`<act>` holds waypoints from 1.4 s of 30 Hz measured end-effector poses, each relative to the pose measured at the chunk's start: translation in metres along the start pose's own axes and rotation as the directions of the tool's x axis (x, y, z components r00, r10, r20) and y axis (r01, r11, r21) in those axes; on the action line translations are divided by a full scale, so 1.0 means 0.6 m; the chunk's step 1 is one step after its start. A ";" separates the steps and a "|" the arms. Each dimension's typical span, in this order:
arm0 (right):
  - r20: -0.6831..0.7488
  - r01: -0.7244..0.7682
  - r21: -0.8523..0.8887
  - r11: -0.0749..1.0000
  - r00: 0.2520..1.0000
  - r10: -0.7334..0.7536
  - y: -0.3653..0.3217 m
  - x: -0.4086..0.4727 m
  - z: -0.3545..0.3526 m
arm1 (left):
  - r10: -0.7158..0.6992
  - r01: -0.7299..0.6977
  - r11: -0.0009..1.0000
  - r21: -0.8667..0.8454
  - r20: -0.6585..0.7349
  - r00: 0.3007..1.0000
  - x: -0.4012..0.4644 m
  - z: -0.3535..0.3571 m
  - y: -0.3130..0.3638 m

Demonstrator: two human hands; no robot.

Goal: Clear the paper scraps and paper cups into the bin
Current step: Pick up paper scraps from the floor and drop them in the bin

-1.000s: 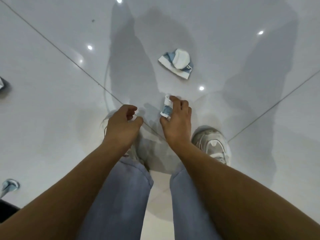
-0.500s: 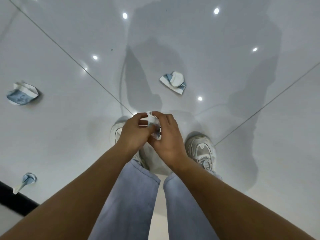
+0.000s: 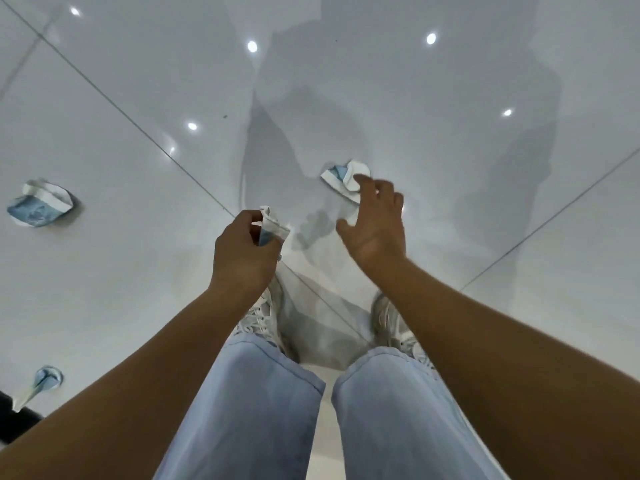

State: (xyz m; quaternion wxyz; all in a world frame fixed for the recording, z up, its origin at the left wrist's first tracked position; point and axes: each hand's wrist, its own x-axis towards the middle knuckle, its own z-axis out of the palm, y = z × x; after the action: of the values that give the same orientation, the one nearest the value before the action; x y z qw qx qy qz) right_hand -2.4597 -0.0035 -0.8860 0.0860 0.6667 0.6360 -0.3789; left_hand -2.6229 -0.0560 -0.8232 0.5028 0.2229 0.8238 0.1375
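Left hand (image 3: 242, 252) curled, pinching folded white-and-blue paper scrap (image 3: 272, 227) between thumb and fingertips, held up over glossy white tiled floor (image 3: 138, 271). Right hand (image 3: 375, 220) unclenched, fingers spread and relaxed, holding nothing, reaching toward far side. Crushed paper cup (image 3: 341, 177), white with blue print, lying on floor just beyond right fingertips; partly covered by them in view; contact cannot be told. Second crushed paper cup (image 3: 38, 206), same colours, on floor far to left, well apart from both hands. Small crumpled blue-and-white scrap (image 3: 43, 380) on floor at near left, beside dark edge (image 3: 14, 414) at frame border. Two light sneakers (image 3: 261, 317) and pale blue jeans (image 3: 249, 410) visible below arms, standing on tile joint. Bright round light spots reflected on floor at far side. Bin not in view.
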 end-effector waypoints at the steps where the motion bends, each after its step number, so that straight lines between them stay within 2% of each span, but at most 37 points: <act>1: 0.012 -0.010 -0.019 1.000 1.000 0.011 0.002 0.023 0.003 | 0.006 -0.006 1.000 0.000 -0.005 1.000 0.007 0.002 -0.008; 6: 0.078 0.004 -0.089 0.996 0.997 0.003 0.003 0.091 0.040 | -0.036 0.036 0.999 -0.025 -0.006 0.999 0.035 0.019 -0.046; 10: 0.018 0.073 -0.220 0.973 0.997 -0.071 0.011 0.093 0.068 | -0.072 0.072 0.997 -0.025 0.005 0.997 0.043 0.029 -0.075; 13: 0.010 0.121 -0.195 0.973 0.993 -0.122 0.025 0.078 0.068 | -0.085 0.085 0.996 0.004 0.004 0.996 0.040 0.029 -0.081; 16: 0.045 0.107 -0.172 0.979 0.994 -0.101 0.029 0.035 0.055 | -0.094 0.095 0.995 0.022 -0.013 0.995 0.021 0.016 -0.065; 19: 0.030 0.075 -0.078 0.994 0.997 -0.073 0.014 -0.038 0.021 | -0.060 0.062 0.996 0.062 -0.031 0.998 -0.022 -0.011 -0.025; 24: 0.021 -0.002 0.063 0.998 1.000 0.001 -0.036 -0.186 -0.092 | 0.035 -0.032 0.989 0.141 -0.020 0.999 -0.140 -0.076 0.083; 30: -0.086 0.034 0.156 0.987 0.996 -0.021 -0.097 -0.350 -0.314 | 0.131 -0.137 0.965 0.223 0.041 0.990 -0.324 -0.160 0.251; 34: -0.087 0.003 0.195 0.981 0.996 0.014 -0.119 -0.458 -0.451 | 0.231 -0.245 0.932 0.266 0.083 0.970 -0.457 -0.195 0.349; 42: -0.094 -0.029 0.251 0.967 0.994 0.054 -0.116 -0.672 -0.629 | 0.351 -0.362 0.891 0.275 0.090 0.932 -0.699 -0.222 0.465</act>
State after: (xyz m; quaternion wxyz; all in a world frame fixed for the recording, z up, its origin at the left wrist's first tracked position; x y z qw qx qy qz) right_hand -2.3347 -0.0817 -0.3493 -0.0225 0.7036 0.5726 -0.4203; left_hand -2.5119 -0.0275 -0.3147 0.4470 0.4433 0.7703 0.1018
